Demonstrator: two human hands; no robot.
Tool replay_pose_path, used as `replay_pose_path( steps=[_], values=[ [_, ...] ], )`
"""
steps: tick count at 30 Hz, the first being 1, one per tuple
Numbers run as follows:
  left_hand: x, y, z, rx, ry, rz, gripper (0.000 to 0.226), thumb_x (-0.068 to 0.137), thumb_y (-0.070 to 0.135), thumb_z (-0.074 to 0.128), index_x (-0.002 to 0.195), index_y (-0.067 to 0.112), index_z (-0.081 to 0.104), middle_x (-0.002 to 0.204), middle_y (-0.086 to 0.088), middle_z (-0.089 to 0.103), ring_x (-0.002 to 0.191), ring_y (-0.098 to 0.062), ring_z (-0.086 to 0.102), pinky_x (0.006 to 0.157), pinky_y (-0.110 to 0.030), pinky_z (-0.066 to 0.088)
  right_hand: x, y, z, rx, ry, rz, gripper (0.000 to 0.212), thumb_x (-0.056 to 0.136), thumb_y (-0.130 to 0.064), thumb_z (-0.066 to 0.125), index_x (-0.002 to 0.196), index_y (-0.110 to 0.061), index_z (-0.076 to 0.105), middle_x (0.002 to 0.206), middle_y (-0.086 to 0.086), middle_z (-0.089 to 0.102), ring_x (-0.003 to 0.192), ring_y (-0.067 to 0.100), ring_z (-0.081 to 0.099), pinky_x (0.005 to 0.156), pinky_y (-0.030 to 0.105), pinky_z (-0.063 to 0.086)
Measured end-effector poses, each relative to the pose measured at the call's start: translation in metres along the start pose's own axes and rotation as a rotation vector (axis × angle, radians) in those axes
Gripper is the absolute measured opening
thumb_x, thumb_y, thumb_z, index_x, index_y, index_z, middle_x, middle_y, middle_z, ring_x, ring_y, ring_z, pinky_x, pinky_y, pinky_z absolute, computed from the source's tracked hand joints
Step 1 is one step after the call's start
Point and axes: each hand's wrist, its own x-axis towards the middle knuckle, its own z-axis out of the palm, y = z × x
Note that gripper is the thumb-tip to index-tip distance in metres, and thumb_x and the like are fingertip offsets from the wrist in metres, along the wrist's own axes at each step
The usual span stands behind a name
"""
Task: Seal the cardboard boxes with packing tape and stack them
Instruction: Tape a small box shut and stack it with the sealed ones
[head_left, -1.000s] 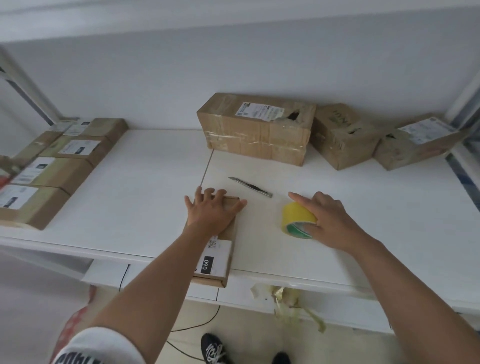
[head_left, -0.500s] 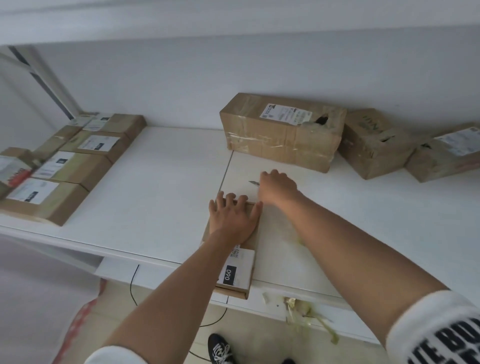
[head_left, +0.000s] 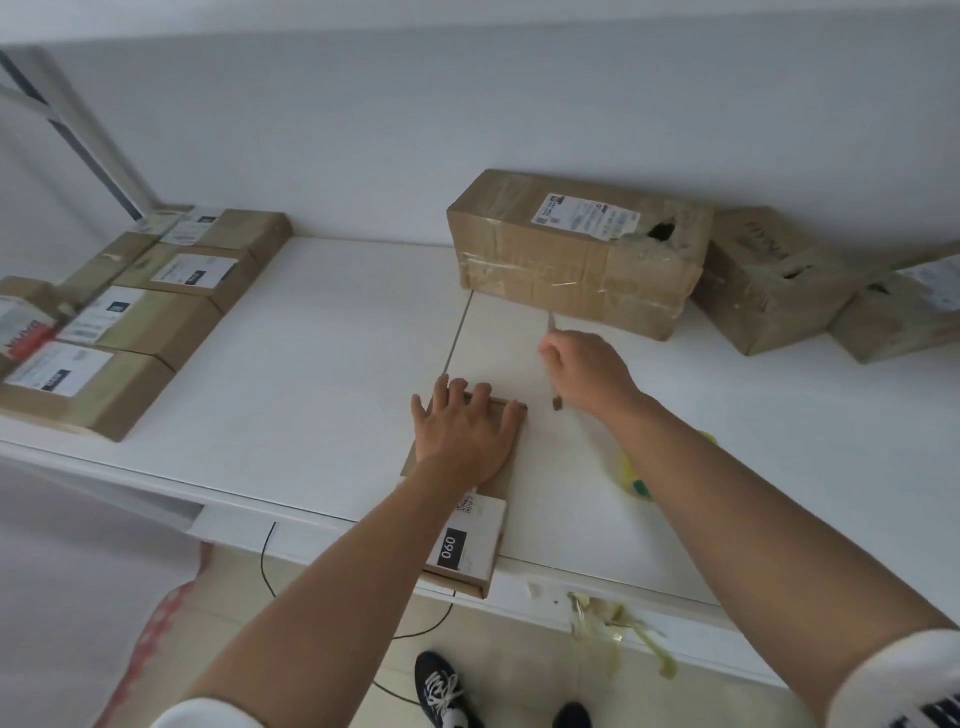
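Two hands work on the white desk (head_left: 322, 332). Behind the flat box (head_left: 470, 540), by the wall, stands the big taped carton (head_left: 576, 260); sealed boxes (head_left: 130, 322) are grouped to its far left. The flat box overhangs the desk's front edge, and the left hand (head_left: 465, 431) presses its far end with straight, spread fingers. Right of it, the right hand (head_left: 589, 371) grips a knife (head_left: 554, 364), fingers curled round it. The yellow tape roll (head_left: 634, 475) lies partly hidden under the right forearm.
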Motion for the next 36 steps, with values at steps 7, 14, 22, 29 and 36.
replay_pose_path(
  steps=[7, 14, 22, 29, 36],
  values=[
    [-0.005, 0.002, -0.002, -0.048, -0.024, -0.108, 0.067, 0.095, 0.070, 0.023, 0.148, 0.030, 0.035, 0.160, -0.005, 0.022, 0.147, -0.037, 0.013, 0.118, -0.051, 0.015, 0.002, -0.004, -0.012, 0.529, 0.116, 0.124, 0.017, 0.091, -0.022, 0.067, 0.107, -0.016, 0.064, 0.095, -0.003, 0.069, 0.084, 0.011, 0.064, 0.074, 0.022, 0.046],
    [-0.002, 0.002, 0.000, -0.042, -0.018, -0.109, 0.053, 0.101, 0.055, 0.021, 0.140, 0.028, 0.043, 0.148, -0.006, 0.035, 0.131, -0.037, 0.033, 0.106, -0.048, 0.029, -0.007, -0.011, -0.032, 0.854, -0.104, 0.220, 0.024, 0.090, -0.012, 0.051, 0.073, -0.004, 0.066, 0.051, 0.011, 0.059, 0.047, 0.020, 0.050, 0.051, 0.026, 0.041],
    [0.001, 0.002, 0.002, -0.038, -0.008, -0.121, 0.051, 0.101, 0.054, 0.020, 0.137, 0.029, 0.045, 0.144, -0.003, 0.038, 0.128, -0.034, 0.034, 0.104, -0.046, 0.030, -0.013, -0.013, -0.033, 0.867, -0.530, 0.234, 0.029, 0.092, -0.007, 0.041, 0.083, 0.003, 0.067, 0.062, 0.019, 0.066, 0.053, 0.028, 0.061, 0.051, 0.024, 0.046],
    [0.000, 0.003, 0.001, -0.031, 0.008, -0.111, 0.050, 0.102, 0.053, 0.021, 0.138, 0.028, 0.045, 0.144, -0.004, 0.038, 0.128, -0.034, 0.035, 0.104, -0.046, 0.031, -0.014, -0.014, -0.031, 0.851, -0.570, 0.241, 0.030, 0.092, -0.007, 0.040, 0.084, 0.004, 0.067, 0.066, 0.019, 0.068, 0.056, 0.029, 0.064, 0.054, 0.026, 0.049],
    [0.000, 0.002, 0.001, -0.009, 0.001, -0.097, 0.050, 0.102, 0.053, 0.021, 0.137, 0.027, 0.045, 0.143, -0.005, 0.039, 0.127, -0.036, 0.035, 0.103, -0.047, 0.031, -0.017, -0.017, -0.033, 0.855, -0.562, 0.245, 0.028, 0.093, -0.007, 0.041, 0.086, 0.004, 0.065, 0.069, 0.020, 0.069, 0.059, 0.028, 0.066, 0.055, 0.025, 0.051]
  ],
)
